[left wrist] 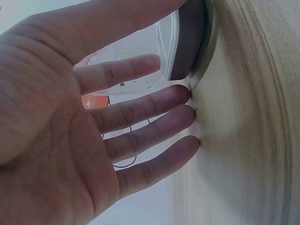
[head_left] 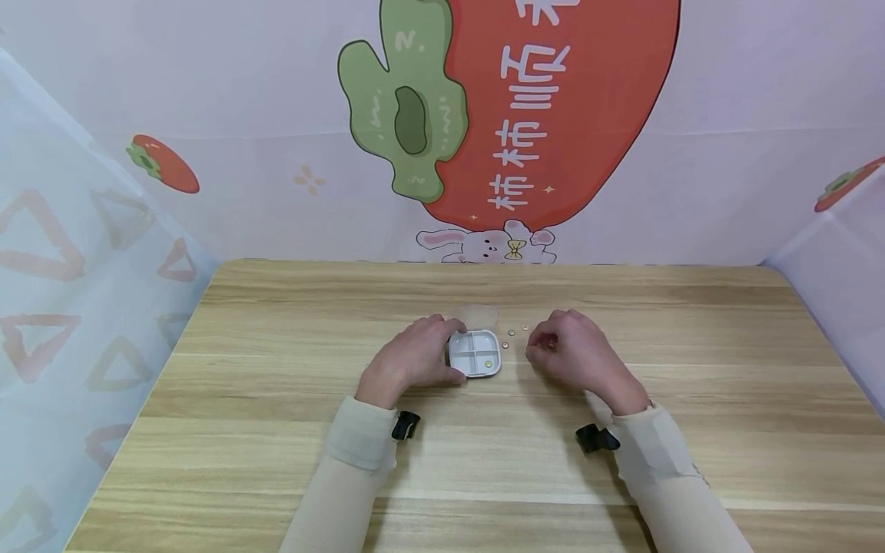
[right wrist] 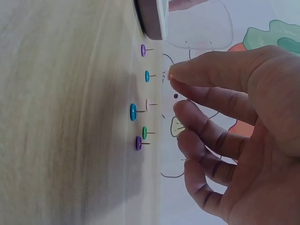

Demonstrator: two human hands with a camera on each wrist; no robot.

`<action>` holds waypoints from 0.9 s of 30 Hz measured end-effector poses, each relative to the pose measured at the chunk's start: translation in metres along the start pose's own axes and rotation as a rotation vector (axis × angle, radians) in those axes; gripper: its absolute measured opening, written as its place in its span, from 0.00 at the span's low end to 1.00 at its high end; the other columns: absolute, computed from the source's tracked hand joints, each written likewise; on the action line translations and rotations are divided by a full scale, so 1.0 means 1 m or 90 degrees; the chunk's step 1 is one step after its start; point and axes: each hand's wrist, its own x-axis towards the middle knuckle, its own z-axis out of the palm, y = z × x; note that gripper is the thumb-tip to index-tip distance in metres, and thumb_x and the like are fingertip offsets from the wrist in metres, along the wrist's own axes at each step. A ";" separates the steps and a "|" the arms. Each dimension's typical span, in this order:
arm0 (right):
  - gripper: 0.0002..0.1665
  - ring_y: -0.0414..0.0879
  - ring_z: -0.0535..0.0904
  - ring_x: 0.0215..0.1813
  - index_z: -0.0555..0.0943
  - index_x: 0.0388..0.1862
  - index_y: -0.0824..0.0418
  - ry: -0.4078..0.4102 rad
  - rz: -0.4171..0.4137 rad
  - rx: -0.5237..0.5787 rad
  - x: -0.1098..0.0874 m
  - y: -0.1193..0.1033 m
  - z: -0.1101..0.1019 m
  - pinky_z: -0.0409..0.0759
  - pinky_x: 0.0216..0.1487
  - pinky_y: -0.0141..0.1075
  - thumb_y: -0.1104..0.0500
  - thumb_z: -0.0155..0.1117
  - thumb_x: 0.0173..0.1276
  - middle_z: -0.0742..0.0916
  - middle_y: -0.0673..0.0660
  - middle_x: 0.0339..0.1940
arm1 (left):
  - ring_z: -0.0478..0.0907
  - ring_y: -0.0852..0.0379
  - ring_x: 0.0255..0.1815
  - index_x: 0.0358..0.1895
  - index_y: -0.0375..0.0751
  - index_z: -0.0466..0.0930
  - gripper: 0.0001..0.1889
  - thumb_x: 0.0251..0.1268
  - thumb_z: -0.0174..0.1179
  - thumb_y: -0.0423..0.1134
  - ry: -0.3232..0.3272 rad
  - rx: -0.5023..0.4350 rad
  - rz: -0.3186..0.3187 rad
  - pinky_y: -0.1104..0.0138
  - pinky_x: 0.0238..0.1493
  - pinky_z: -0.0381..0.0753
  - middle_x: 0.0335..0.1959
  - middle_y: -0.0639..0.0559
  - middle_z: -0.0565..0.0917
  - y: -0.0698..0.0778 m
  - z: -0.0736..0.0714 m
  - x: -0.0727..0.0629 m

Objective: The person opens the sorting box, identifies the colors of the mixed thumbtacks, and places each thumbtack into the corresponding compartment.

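Note:
A small white four-compartment box [head_left: 474, 353] stands on the table, its clear lid [head_left: 477, 316] flipped back behind it. My left hand [head_left: 419, 355] holds the box from the left, thumb at the front corner and index finger at the back; the other fingertips reach the tabletop. One yellow thumbtack [head_left: 488, 364] lies in the front right compartment. My right hand [head_left: 570, 351] hovers right of the box, fingers loosely bent, thumb and index tips close together with nothing visible between them. Beside it, points up, stand a teal thumbtack [right wrist: 134, 112], a green thumbtack [right wrist: 145, 133] and several others.
The wooden table [head_left: 276, 461] reaches back to a printed curtain [head_left: 276, 92] with a persimmon and cactus design. A purple thumbtack [right wrist: 143, 50] stands nearest the box's right side. Black camera mounts sit on both wrists, over beige sleeves [head_left: 339, 491].

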 end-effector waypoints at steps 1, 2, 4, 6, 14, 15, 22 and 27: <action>0.04 0.46 0.72 0.34 0.89 0.29 0.53 -0.003 0.005 0.006 0.000 0.000 -0.001 0.70 0.37 0.41 0.63 0.73 0.60 0.81 0.47 0.25 | 0.74 0.52 0.48 0.64 0.43 0.78 0.37 0.48 0.82 0.45 0.001 0.000 0.000 0.59 0.54 0.77 0.53 0.47 0.80 0.000 0.000 0.000; 0.04 0.47 0.72 0.34 0.89 0.29 0.53 -0.006 0.010 0.011 0.000 0.000 -0.001 0.70 0.37 0.41 0.63 0.74 0.60 0.81 0.47 0.26 | 0.74 0.52 0.48 0.64 0.43 0.78 0.37 0.48 0.82 0.45 0.001 0.001 0.001 0.59 0.54 0.77 0.53 0.48 0.80 0.000 0.000 0.000; 0.04 0.47 0.72 0.35 0.88 0.29 0.53 -0.011 0.019 0.015 0.000 -0.001 -0.002 0.69 0.37 0.41 0.62 0.74 0.61 0.80 0.47 0.26 | 0.74 0.52 0.48 0.64 0.43 0.78 0.37 0.48 0.82 0.45 0.002 0.003 0.001 0.60 0.54 0.77 0.53 0.48 0.80 0.000 0.000 0.000; 0.04 0.47 0.72 0.35 0.88 0.29 0.53 -0.014 0.025 0.019 0.000 -0.001 -0.003 0.69 0.38 0.41 0.62 0.74 0.61 0.80 0.48 0.26 | 0.74 0.52 0.48 0.64 0.43 0.78 0.37 0.48 0.82 0.45 0.002 0.004 0.000 0.60 0.53 0.77 0.52 0.48 0.80 0.000 0.000 0.000; 0.05 0.50 0.77 0.35 0.89 0.30 0.55 0.003 0.000 0.066 -0.001 -0.005 -0.006 0.73 0.38 0.41 0.64 0.76 0.61 0.83 0.47 0.27 | 0.74 0.52 0.48 0.64 0.43 0.78 0.37 0.48 0.82 0.44 0.001 0.003 -0.002 0.60 0.53 0.77 0.52 0.48 0.80 0.001 0.000 0.000; 0.05 0.50 0.77 0.35 0.89 0.30 0.55 0.003 -0.001 0.075 -0.001 -0.005 -0.007 0.74 0.39 0.41 0.64 0.76 0.61 0.83 0.47 0.28 | 0.74 0.52 0.48 0.64 0.43 0.78 0.37 0.48 0.82 0.44 0.001 0.004 -0.002 0.60 0.53 0.77 0.52 0.48 0.80 0.001 0.000 0.000; 0.02 0.46 0.77 0.36 0.89 0.32 0.58 -0.011 0.001 0.113 -0.002 -0.005 -0.008 0.75 0.38 0.40 0.62 0.76 0.63 0.84 0.47 0.29 | 0.74 0.52 0.48 0.64 0.43 0.78 0.37 0.48 0.82 0.44 -0.001 0.002 -0.007 0.59 0.53 0.77 0.53 0.47 0.80 0.002 0.000 0.000; 0.01 0.44 0.77 0.36 0.89 0.33 0.58 -0.013 -0.001 0.133 -0.002 -0.007 -0.008 0.76 0.38 0.40 0.62 0.75 0.64 0.84 0.47 0.31 | 0.74 0.52 0.48 0.64 0.43 0.78 0.36 0.48 0.82 0.44 -0.001 0.001 -0.008 0.59 0.52 0.77 0.53 0.47 0.80 0.002 0.000 0.000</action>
